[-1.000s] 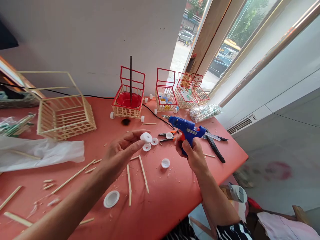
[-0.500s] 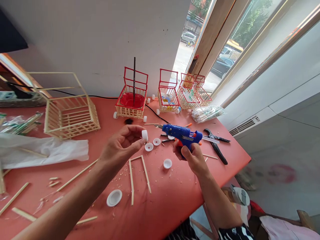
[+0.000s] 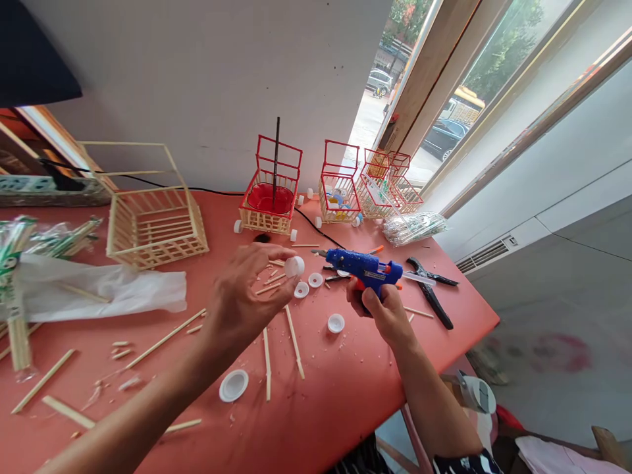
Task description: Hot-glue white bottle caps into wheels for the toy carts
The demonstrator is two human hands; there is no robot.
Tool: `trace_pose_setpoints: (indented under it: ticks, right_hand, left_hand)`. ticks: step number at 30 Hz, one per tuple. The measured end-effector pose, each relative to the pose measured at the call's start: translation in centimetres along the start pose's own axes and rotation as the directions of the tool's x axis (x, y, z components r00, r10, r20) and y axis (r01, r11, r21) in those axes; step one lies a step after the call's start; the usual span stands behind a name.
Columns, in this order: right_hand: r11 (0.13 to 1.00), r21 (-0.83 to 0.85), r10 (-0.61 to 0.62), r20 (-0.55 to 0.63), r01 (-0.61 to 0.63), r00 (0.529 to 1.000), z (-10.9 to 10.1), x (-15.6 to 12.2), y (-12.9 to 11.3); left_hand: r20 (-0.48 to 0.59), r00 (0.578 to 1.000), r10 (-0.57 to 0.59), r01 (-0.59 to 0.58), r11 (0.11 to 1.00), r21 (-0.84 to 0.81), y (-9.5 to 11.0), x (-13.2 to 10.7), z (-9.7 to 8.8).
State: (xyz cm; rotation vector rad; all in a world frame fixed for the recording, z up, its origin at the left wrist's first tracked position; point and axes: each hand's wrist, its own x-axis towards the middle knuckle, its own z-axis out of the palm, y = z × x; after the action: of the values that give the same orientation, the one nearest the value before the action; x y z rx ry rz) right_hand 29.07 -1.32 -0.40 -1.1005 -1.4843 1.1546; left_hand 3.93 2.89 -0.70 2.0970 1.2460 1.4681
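Note:
Between the thumb and fingers of my left hand is a small white bottle cap, held above the table. My right hand grips a blue hot glue gun by its handle; a clear glue stick sticks out of its back. The gun's nozzle points left, a short gap from the cap. Below lie more white caps and a larger white lid. Joined wooden sticks rest on the table, partly hidden by my left hand.
Black-handled pliers lie on the right of the red table. Along the wall stand a plain stick basket and several red-trimmed stick carts. Plastic wrapping and loose sticks lie at left.
My left hand has turned the cap, so its round face shows more. The glue gun stays in my right hand at about the same place. The view has shifted slightly left.

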Motion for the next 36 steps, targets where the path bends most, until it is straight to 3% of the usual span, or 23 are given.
trace_pose_setpoints:
  ticks: [2,4,10,17,20,22,24,26,28,32,36]
  right_hand:
    - [1.0,-0.009,0.004,-0.01,-0.004,1.0,0.1,0.0,0.0]
    - [1.0,-0.023,0.01,-0.026,-0.011,1.0,0.2,0.0,-0.1]
    - [1.0,-0.013,0.023,-0.066,-0.023,0.998,0.3,0.1,-0.3]
    - [1.0,-0.019,0.014,-0.065,-0.016,0.998,0.3,0.2,-0.2]
    - [1.0,-0.014,-0.001,-0.055,0.0,0.998,0.3,0.2,-0.2]
    - [1.0,-0.02,-0.001,-0.055,0.0,0.998,0.3,0.1,-0.3]
    - [1.0,-0.027,0.002,-0.057,-0.003,0.998,0.3,0.1,-0.3]
    - [1.0,-0.023,0.001,-0.055,-0.003,0.998,0.3,0.1,-0.3]
    - [1.0,-0.017,0.0,-0.048,0.0,0.999,0.3,0.1,-0.2]
    - [1.0,-0.02,-0.016,-0.041,0.015,0.999,0.3,0.0,0.0]
    - [0.999,-0.023,-0.031,-0.04,0.03,0.999,0.2,-0.1,0.1]
  left_hand:
    - [-0.018,0.998,0.066,-0.065,0.997,0.037,0.3,0.0,0.0]
    - [-0.026,0.998,0.059,-0.059,0.998,0.032,0.6,0.0,0.0]
    - [-0.006,0.99,-0.143,0.142,0.983,-0.118,1.6,0.1,-0.3]
    - [-0.009,0.985,-0.174,0.17,0.972,-0.163,1.5,0.3,-0.4]
    - [0.027,0.96,-0.279,0.277,0.925,-0.262,1.3,0.5,-0.6]
    - [0.131,0.904,-0.408,0.425,0.812,-0.399,1.1,0.7,-0.6]
    - [0.274,0.824,-0.496,0.556,0.62,-0.553,0.7,0.8,-0.6]
    - [0.381,0.77,-0.512,0.611,0.42,-0.671,0.3,1.0,-0.4]
    - [0.439,0.745,-0.503,0.619,0.275,-0.736,0.1,1.1,-0.2]
    - [0.512,0.705,-0.491,0.631,0.106,-0.768,-0.1,1.2,0.1]
    - [0.56,0.689,-0.461,0.639,0.021,-0.769,-0.3,0.9,0.2]
